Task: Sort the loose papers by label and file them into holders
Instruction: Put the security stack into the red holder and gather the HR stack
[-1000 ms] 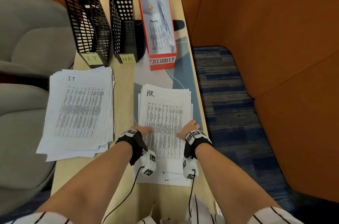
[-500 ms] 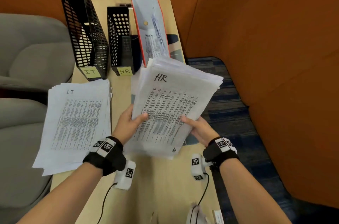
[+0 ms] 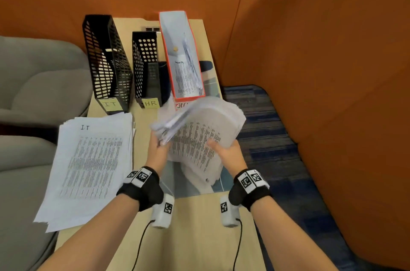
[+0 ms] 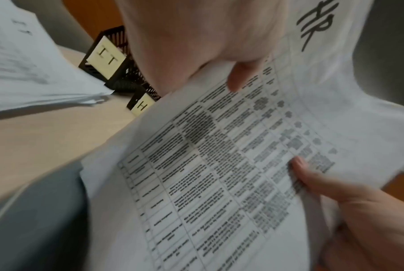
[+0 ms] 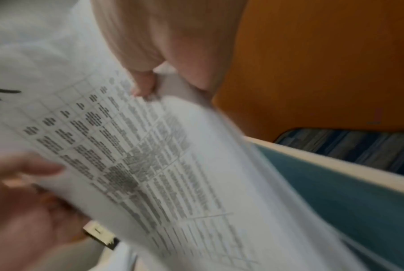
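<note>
Both hands hold the HR paper stack off the table, curled and tilted, in front of the holders. My left hand grips its left edge, thumb on the printed face. My right hand grips the right edge, thumb on top. The HR mark shows on the top sheet. The black HR holder stands just beyond, with the black IT holder to its left and the red-edged SECURITY holder, papers inside, to its right. The IT paper stack lies flat at the left.
The narrow wooden table has a blue-grey mat under the lifted stack. Grey seat cushions border the left side. Orange walls close the back and right, with blue carpet below.
The HR stack, flat on the table a second ago, has been lifted by both hands and is now bent and tilted toward the holders, covering part of the SECURITY label.
</note>
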Demonstrator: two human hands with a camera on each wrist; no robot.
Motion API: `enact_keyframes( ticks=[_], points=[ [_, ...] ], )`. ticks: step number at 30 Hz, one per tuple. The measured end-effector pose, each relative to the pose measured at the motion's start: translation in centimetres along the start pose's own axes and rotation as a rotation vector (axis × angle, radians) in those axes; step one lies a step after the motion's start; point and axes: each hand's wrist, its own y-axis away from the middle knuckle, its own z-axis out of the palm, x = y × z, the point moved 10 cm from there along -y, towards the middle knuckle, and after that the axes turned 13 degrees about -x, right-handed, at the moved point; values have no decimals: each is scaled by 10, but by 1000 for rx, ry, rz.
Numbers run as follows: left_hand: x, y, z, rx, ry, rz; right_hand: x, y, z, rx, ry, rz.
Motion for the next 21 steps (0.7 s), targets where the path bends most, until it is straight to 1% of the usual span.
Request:
enact_keyframes(
  ticks=[1, 2, 4, 5, 6, 7, 8, 9, 11, 12, 13, 15, 17, 19, 21],
  points=[
    [-10, -5, -4, 23, 2, -69, -1, -1, -4, 76, -3, -5],
    [-20, -9, -10, 75, 1, -131, -1, -3, -9, 135, -35, -5],
    [-54, -5, -29, 197, 60, -345, 1, -7, -14, 173, -168, -8],
    [-72, 0, -31, 195, 139, -462, 3, -9, -13, 151, -269, 2],
    [-84, 2, -27, 146, 238, -519, 4, -11, -10, 111, -359, 12],
    [-91, 2, -20, 85, 316, -540, 4, -12, -8, 72, -422, 18],
    [-84, 4, -17, 32, 345, -507, 1, -12, -6, 27, -454, 13],
    [-71, 7, -16, -5, 319, -470, 1, -12, -6, -12, -488, 8],
    [-59, 9, -34, 93, 332, -430, 0, -9, -8, -113, -576, -5],
    [-45, 6, -44, 83, 322, -361, 1, -7, -15, -133, -581, 4],
    [-31, 2, -60, 113, 284, -275, 3, -5, -24, -137, -558, 17],
    [-22, -7, -88, 149, 236, -184, 8, 1, -49, -110, -468, 32],
    [-12, -11, -106, 156, 185, -114, 10, 5, -65, -102, -285, 55],
    [-4, -14, -112, 154, 149, -59, 11, 3, -67, -113, -89, 66],
    [-1, -16, -107, 108, 93, -18, 13, -2, -65, -100, -28, 38]
  ],
)
